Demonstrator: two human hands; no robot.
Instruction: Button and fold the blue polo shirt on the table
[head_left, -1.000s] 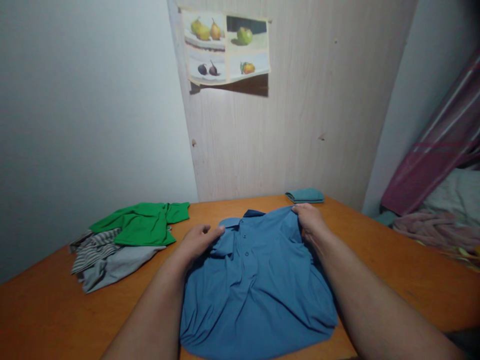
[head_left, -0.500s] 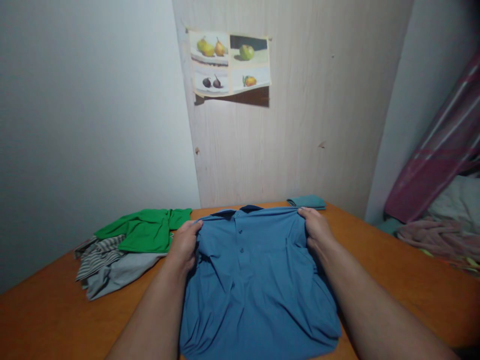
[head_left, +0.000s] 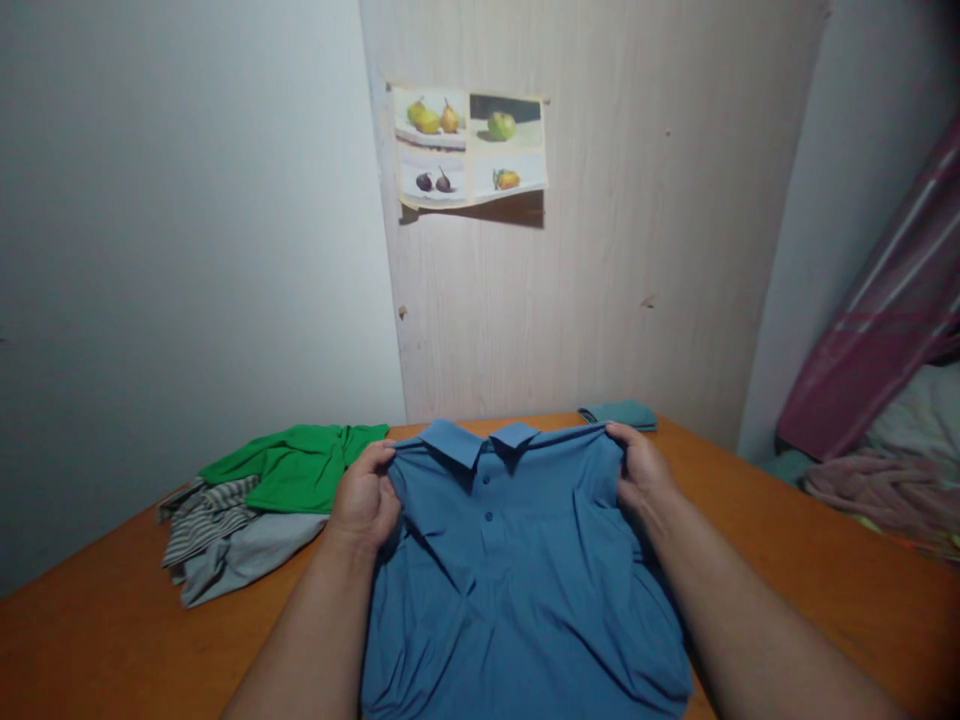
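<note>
A blue polo shirt [head_left: 510,570] is stretched between my hands, front towards me, with its collar folded down and small dark buttons on the placket. My left hand [head_left: 367,495] grips it at the shoulder on the left side. On the other shoulder, my right hand [head_left: 641,465] is closed round the fabric. The shirt's upper part is held up, while its lower part hangs in creases and runs out of view at the bottom.
Left on the orange table [head_left: 97,640] lies a pile with a green garment [head_left: 300,465], a striped cloth [head_left: 210,515] and a grey cloth [head_left: 251,555]. A folded teal cloth [head_left: 622,414] sits at the far edge. Pinkish bedding [head_left: 877,490] is at right; a fruit print [head_left: 469,150] hangs behind.
The shirt's collar has flipped from standing up and back to lying folded down over the front. Both hands keep their hold on the shoulders. The view has tilted up slightly.
</note>
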